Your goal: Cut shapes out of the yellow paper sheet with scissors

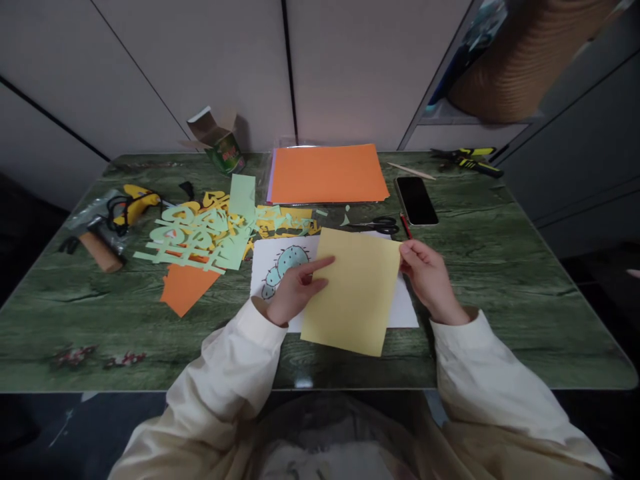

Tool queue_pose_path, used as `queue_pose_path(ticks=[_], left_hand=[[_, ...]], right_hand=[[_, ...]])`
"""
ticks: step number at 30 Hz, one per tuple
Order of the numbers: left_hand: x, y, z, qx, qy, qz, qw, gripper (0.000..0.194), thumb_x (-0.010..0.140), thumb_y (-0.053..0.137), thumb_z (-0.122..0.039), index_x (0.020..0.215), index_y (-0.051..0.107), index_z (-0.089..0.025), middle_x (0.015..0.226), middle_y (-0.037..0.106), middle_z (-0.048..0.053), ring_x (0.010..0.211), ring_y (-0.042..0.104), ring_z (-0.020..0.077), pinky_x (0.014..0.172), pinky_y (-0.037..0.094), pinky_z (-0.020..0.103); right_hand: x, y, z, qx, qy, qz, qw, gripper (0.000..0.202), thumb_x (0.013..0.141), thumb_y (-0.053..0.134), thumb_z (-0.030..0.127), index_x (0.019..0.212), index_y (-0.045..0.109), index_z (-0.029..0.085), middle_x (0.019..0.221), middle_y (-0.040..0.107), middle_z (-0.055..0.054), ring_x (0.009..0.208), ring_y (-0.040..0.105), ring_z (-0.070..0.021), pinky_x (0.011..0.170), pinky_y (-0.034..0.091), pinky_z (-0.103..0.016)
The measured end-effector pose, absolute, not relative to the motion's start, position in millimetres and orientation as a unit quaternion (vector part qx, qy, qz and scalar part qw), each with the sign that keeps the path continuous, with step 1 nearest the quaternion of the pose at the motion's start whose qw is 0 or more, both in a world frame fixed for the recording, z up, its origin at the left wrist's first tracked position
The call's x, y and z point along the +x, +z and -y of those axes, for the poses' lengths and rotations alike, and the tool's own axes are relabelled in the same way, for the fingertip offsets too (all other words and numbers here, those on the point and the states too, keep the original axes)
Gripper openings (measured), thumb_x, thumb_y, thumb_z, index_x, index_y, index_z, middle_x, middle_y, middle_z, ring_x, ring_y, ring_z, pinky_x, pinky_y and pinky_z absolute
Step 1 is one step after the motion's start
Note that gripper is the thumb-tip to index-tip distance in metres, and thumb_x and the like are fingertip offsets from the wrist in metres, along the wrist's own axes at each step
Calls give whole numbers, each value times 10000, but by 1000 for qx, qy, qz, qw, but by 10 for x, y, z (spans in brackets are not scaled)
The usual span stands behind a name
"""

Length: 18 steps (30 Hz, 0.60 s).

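A plain yellow sheet of paper (353, 293) lies at a slant in front of me, over a white sheet (406, 307). My right hand (425, 273) pinches its upper right corner between thumb and fingers. My left hand (300, 287) rests over its left edge, index finger and thumb stretched apart on the paper; the other fingers are mostly hidden. Beside the left hand, a blue-green cactus drawing (290, 259) shows on the white sheet. Black scissors (383, 225) and a red pencil (406, 225) lie just beyond the yellow sheet.
Left of the sheets is a pile of green and yellow paper cutouts (200, 230), with an orange piece (187, 287). Farther left lies a yellow glue gun (135, 203). Behind are an open small box (225, 150), orange paper (327, 173), a phone (416, 200) and pliers (470, 160).
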<state>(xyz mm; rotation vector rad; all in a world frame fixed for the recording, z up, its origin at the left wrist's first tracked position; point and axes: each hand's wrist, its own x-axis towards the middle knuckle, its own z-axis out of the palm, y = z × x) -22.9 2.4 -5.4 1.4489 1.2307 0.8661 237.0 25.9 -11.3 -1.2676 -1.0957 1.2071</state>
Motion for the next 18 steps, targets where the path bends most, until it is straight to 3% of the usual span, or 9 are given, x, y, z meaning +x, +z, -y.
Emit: queue_pose_path(ticks=[10,14,18], left_hand=[[-208,-45,5,588,362,-508,515,400,734,631,-252,1134,636,-251,1057,660,63,835,607,208,668,511,337],[-214,-66,-11,572,361,-522,520,417,734,633,-256,1150,624,-244,1032,662,60,750,587,167,607,483,292],[-228,-66,-29,542,371,-530,536,444,723,647,-242,1165,612,-227,1077,648,66,715,565,133,598,453,260]], right_hand=[[2345,-148,-282,-539,482,444,529,166,775,605,365,718,554,218,575,478,46,485,424,-76,473,360,-203],[2322,-112,-255,-518,567,400,500,169,750,640,384,779,592,224,622,555,27,539,522,-95,524,444,-219],[2306,-102,-228,-510,624,385,449,208,661,733,356,662,604,193,649,619,0,570,574,-107,559,488,-232]])
